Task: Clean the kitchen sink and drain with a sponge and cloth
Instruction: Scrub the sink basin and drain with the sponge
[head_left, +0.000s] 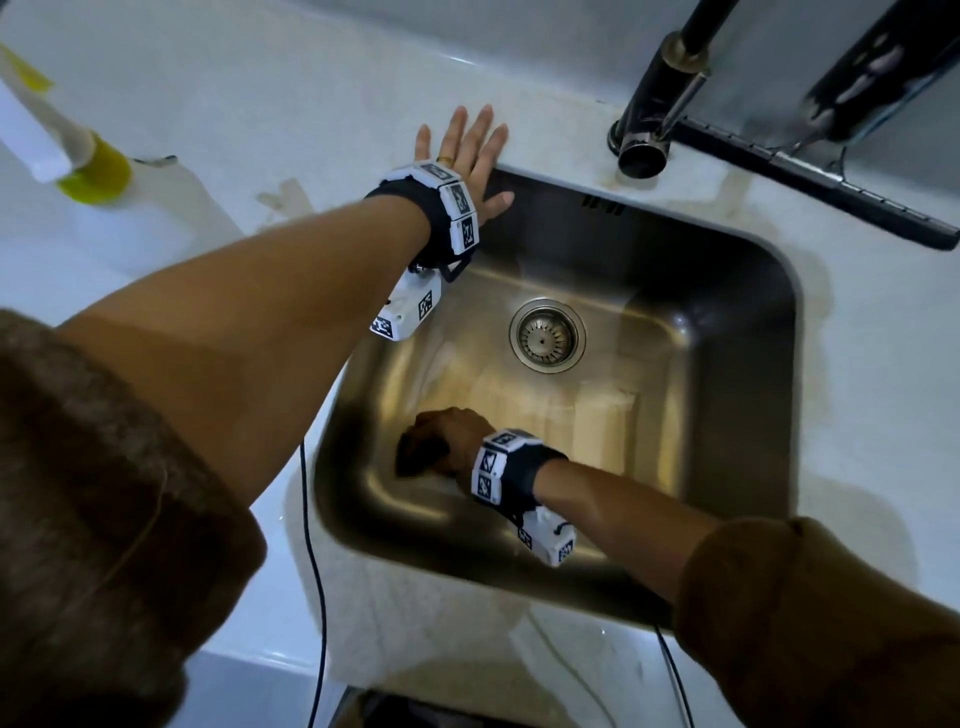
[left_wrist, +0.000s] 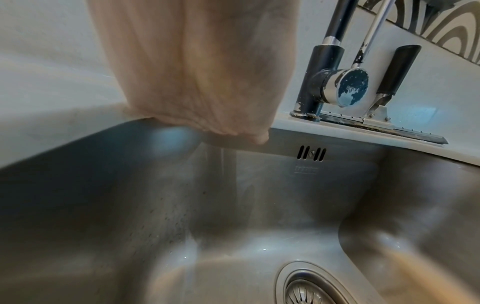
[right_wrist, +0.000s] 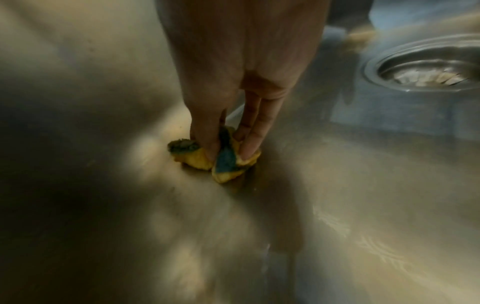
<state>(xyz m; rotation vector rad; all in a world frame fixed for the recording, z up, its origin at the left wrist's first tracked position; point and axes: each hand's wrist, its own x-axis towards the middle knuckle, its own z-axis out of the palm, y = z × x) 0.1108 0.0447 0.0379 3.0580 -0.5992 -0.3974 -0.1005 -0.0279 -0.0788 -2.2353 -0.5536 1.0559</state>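
Head view: your left hand (head_left: 467, 150) flat on the tabletop (head_left: 291, 93), your right hand (head_left: 447, 436) squeezing the sponge (right_wrist: 218, 158) against the sink (head_left: 727, 322) floor.

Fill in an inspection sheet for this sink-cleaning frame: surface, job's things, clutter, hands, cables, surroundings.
Surface: steel sink set in a pale countertop; streaks on the basin floor.
Job's things: yellow and green sponge pressed to the basin floor; drain with strainer, untouched; cloth not seen.
Clutter: spray bottle on the counter, left of the sink.
Hands: left hand flat, fingers spread, on the counter at the sink's back left corner; right hand grips the sponge.
Cables: thin dark cables hang at the counter's front edge.
Surroundings: dark tap behind the sink; squeegee beside it.
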